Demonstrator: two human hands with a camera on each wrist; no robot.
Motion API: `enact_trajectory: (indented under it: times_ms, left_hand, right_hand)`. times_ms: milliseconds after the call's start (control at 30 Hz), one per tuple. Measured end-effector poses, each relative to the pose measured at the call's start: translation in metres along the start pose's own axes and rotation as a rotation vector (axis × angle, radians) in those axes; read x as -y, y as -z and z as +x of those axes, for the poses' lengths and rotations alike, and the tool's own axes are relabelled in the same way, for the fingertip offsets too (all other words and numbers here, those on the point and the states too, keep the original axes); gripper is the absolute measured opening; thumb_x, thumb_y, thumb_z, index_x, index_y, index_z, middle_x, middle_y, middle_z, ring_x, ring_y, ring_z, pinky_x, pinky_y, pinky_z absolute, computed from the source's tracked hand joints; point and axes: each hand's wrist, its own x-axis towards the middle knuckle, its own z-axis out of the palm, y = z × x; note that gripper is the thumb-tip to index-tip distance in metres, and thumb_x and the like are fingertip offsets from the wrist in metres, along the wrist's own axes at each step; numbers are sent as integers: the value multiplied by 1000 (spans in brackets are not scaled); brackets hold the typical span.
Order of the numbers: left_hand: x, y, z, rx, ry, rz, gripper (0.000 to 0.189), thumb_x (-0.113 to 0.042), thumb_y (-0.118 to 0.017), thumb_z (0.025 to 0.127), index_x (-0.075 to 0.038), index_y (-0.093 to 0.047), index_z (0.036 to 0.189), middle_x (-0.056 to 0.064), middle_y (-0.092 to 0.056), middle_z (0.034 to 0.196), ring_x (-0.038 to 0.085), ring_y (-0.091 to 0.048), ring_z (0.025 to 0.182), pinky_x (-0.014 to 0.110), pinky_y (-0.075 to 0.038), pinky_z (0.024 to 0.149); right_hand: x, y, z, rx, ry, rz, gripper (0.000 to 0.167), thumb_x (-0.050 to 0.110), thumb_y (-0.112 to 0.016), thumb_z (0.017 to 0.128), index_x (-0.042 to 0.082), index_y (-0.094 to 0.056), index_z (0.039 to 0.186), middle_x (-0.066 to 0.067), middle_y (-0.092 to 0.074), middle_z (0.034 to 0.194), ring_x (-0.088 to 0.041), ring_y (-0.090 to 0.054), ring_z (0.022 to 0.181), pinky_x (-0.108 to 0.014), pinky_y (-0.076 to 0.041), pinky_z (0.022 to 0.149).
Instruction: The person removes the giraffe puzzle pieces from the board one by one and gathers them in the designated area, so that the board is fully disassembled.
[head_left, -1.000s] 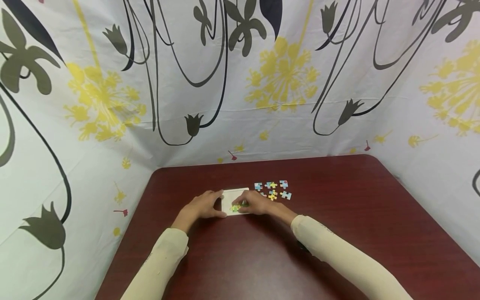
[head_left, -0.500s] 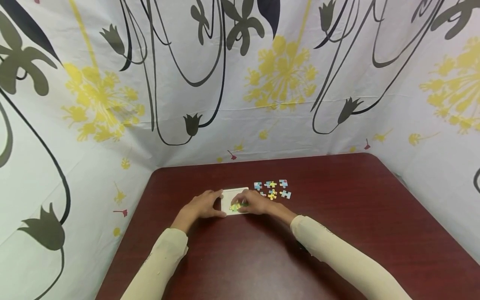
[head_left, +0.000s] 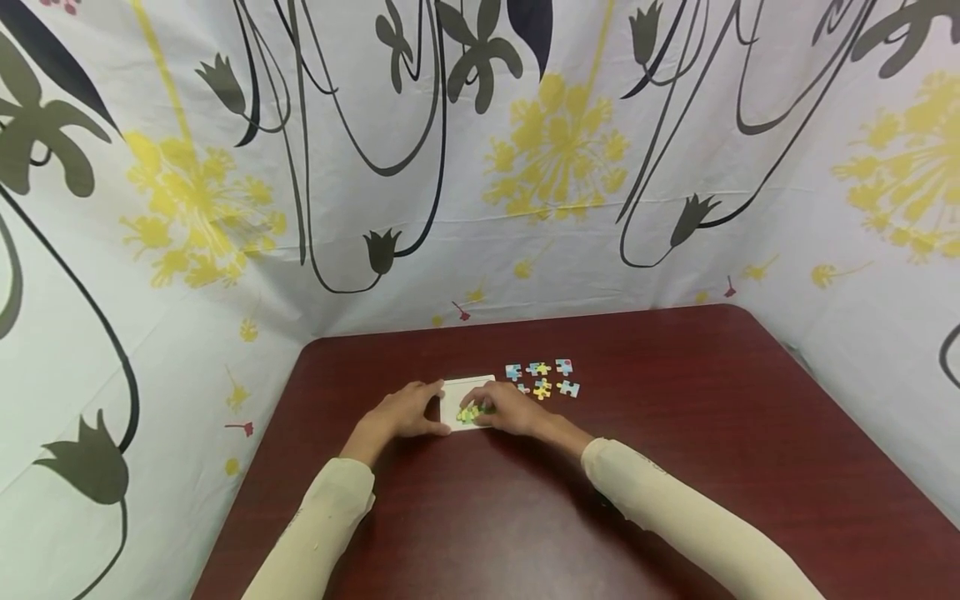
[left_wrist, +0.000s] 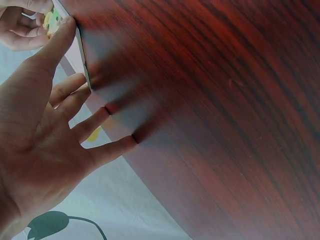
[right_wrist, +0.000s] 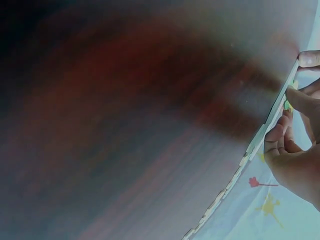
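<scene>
A small white puzzle tray [head_left: 455, 392] lies on the dark red table in the head view. My left hand [head_left: 405, 411] holds its left side, thumb at the near corner and index finger at the far one. The left wrist view shows the other fingertips [left_wrist: 132, 141] resting on the table. Over the tray, my right hand [head_left: 512, 408] pinches a yellow-green jigsaw piece [head_left: 468, 413] between thumb and fingers, low against the tray floor. Its right part is hidden by the fingers. Another angle on this hand [right_wrist: 295, 162] shows the fingers bent at the tray's edge.
Several loose blue and yellow jigsaw pieces [head_left: 541, 368] lie in two rows right of the tray, one partly behind the right hand. The table [head_left: 660, 400] has rounded far corners. A white patterned cloth [head_left: 487, 250] hangs around its back and sides.
The right fingers have shifted slightly on the yellow-green jigsaw piece, so a little more of it shows. The left hand keeps its place on the tray; the head view has moved slightly.
</scene>
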Motion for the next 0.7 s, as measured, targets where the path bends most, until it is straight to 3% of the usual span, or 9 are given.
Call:
enact_trajectory:
  times_ms: [200, 400, 700]
  left_hand:
    - [0, 0, 0, 2, 5, 8, 90, -52, -81, 88, -16, -41, 160, 16, -48, 155, 34, -44, 144, 62, -41, 109]
    - [1, 0, 0, 0, 11, 6, 91, -53, -81, 87, -17, -41, 161, 15, -48, 155, 34, -44, 144, 61, -41, 110]
    - [3, -2, 3, 4, 5, 27, 94, -56, -80, 87, -17, -39, 162, 17, -48, 155, 35, -43, 145, 63, -40, 110]
  right_hand:
    - [0, 1, -1, -33, 31, 35, 22, 0, -71, 97, 10, -76, 116, -4, -76, 102, -13, -70, 81, -26, -55, 75]
    - [-1, 4, -1, -30, 29, 61, 20, 1, -70, 97, 11, -78, 113, -2, -77, 109, -16, -73, 91, -26, -57, 80]
    - [-1, 15, -4, 13, 36, 140, 19, 1, -67, 100, 7, -77, 115, -8, -77, 111, -20, -75, 93, -27, -58, 81]
